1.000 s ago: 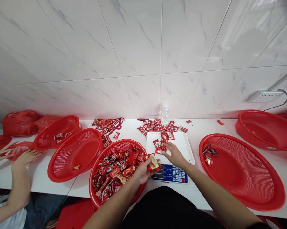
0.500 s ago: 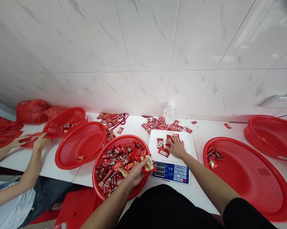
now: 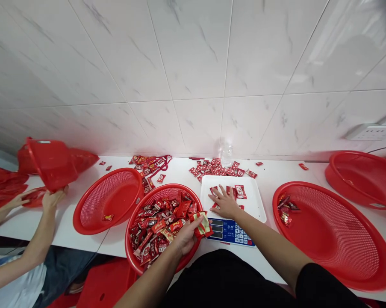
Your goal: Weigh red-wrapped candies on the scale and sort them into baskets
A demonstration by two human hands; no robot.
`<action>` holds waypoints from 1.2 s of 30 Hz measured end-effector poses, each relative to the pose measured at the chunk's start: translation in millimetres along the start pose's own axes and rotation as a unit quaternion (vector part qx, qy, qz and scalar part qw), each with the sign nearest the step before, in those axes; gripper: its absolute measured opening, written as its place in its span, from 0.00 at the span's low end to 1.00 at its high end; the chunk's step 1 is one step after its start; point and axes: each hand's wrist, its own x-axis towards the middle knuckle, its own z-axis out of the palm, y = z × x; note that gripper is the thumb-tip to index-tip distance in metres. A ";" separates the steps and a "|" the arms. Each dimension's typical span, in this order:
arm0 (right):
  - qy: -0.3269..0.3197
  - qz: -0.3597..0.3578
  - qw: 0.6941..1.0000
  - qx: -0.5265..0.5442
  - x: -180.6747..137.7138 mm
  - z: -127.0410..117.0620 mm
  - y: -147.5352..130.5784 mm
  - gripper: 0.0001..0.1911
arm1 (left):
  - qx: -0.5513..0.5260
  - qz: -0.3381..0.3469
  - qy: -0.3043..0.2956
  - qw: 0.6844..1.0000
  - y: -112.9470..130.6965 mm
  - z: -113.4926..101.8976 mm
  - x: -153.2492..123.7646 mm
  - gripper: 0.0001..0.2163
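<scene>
My left hand (image 3: 184, 237) is closed on a small bunch of red and cream candy packets (image 3: 203, 224), held over the right rim of a red basket (image 3: 131, 248) full of red wrapped candies (image 3: 160, 222). My right hand (image 3: 224, 202) lies flat with fingers spread on the white scale tray (image 3: 255, 201), covering a few red packets; one more red packet (image 3: 240, 191) lies just beyond the fingers. The scale's blue keypad (image 3: 233, 232) sits below my right wrist.
An almost bare red basket (image 3: 111, 201) stands left of the full one. A large red basket (image 3: 334, 231) with a few candies is at right, another (image 3: 362, 177) behind it. Loose packets (image 3: 220, 167) lie by the wall. At left another person's hands (image 3: 51, 199) tilt a red basket (image 3: 50, 162).
My right hand slid left across the scale tray and spread flat over the packets. My left hand kept its bunch. The person at left lifted and tipped a red basket.
</scene>
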 end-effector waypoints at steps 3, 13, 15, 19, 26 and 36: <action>-0.028 0.006 1.000 -0.004 5.9 2.1 1.2 0.35 | 0.002 -0.001 0.002 1.000 0.7 -1.5 -0.3 0.11; 0.075 0.228 0.968 0.072 -24.6 10.3 56.0 0.35 | 0.005 -0.019 -0.001 1.000 -3.7 -0.1 4.6 0.12; 0.066 0.223 0.969 0.086 -32.0 16.1 60.2 0.35 | 0.008 -0.021 -0.005 1.000 -4.3 2.4 6.2 0.13; 0.107 0.197 0.965 0.138 -44.7 24.9 52.3 0.33 | 0.025 -0.018 -0.011 0.999 -6.2 7.5 8.7 0.14; 0.181 0.116 0.877 0.430 -93.1 25.5 6.7 0.33 | 0.163 -0.028 -0.056 0.985 -22.5 18.2 17.3 0.22; 0.103 0.161 0.615 0.765 -141.3 -15.9 -5.8 0.43 | 0.453 0.127 -0.259 0.844 -49.0 77.7 35.3 0.39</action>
